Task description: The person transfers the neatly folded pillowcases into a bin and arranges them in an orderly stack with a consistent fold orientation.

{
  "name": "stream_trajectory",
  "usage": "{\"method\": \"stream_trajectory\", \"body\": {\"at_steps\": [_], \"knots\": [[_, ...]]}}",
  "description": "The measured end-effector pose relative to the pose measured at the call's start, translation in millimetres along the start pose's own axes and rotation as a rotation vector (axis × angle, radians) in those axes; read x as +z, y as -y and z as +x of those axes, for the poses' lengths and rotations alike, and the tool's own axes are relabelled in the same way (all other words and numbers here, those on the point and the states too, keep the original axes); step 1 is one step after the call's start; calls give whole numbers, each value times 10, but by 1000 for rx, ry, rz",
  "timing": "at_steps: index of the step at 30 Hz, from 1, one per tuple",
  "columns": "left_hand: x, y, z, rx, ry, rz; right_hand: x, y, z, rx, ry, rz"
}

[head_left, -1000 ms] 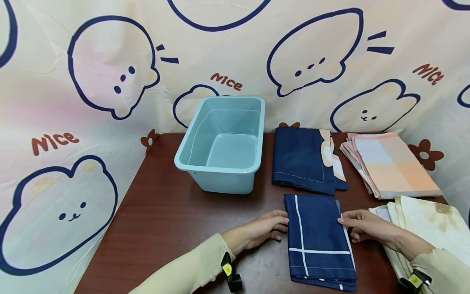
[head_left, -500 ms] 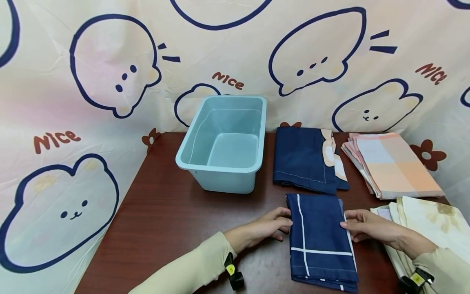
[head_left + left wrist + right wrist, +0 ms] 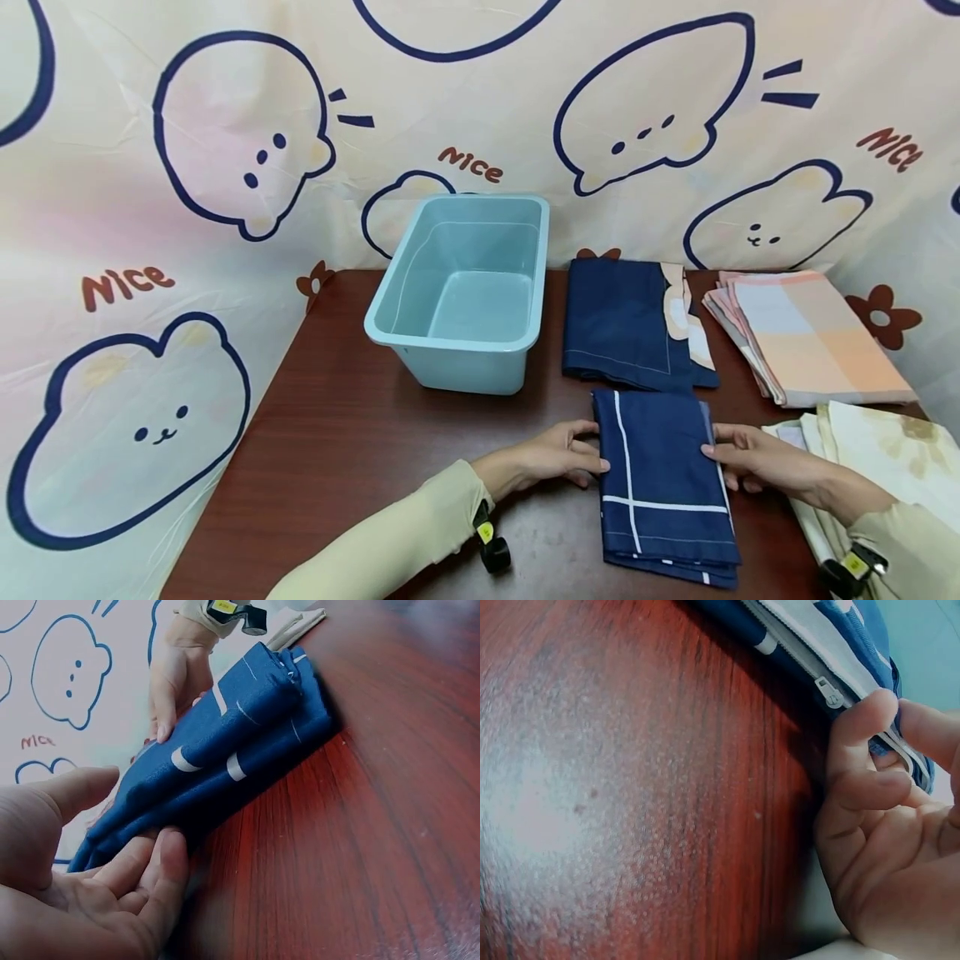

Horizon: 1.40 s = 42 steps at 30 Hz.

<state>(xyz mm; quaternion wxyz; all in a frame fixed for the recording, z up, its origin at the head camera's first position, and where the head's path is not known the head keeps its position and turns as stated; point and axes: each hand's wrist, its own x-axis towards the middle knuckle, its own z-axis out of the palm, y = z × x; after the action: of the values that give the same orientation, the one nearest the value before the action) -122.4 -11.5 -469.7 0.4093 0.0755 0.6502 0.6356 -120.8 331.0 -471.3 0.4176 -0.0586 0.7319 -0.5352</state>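
A folded navy cloth (image 3: 663,475) with white stripes is between my two hands on the table's near right part. My left hand (image 3: 551,458) grips its left edge; in the left wrist view the thumb is above the folds and the fingers (image 3: 171,859) are at the lower edge. My right hand (image 3: 768,467) pinches the right edge, thumb on top. A zipper (image 3: 829,691) runs along that edge in the right wrist view. The cloth's underside is hidden.
A light-blue plastic bin (image 3: 459,367) stands at the back. Behind the cloth lies another folded navy cloth (image 3: 615,325). Farther right are a folded peach checked cloth (image 3: 832,333) and a cream floral cloth (image 3: 885,450). A printed curtain (image 3: 420,100) hangs behind the brown table (image 3: 322,433).
My left fingers have closed in over the left edge of the striped navy cloth. The cloth has shifted slightly away from me, its far edge now meeting the other navy cloth in view.
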Motion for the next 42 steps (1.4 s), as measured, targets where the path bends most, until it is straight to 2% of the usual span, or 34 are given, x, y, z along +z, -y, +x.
{"method": "stream_trajectory", "body": {"at_steps": [5,15,22,29,37,42], "knots": [[23,-39,11,-7,-17,46,7,25,-1,3,-14,-36],[33,-11,76,14,-21,181,-24,-60,-51,-79,75,6],[46,-19,95,31,-10,199,-32,-92,-28,-147,106,-7],[49,-28,139,41,-51,240,-27,-104,-20,-205,105,-10],[61,-44,141,45,-76,242,-12,-130,-2,-260,100,-26],[65,-39,155,52,-78,234,-5,-116,-19,-220,60,-49]]}}
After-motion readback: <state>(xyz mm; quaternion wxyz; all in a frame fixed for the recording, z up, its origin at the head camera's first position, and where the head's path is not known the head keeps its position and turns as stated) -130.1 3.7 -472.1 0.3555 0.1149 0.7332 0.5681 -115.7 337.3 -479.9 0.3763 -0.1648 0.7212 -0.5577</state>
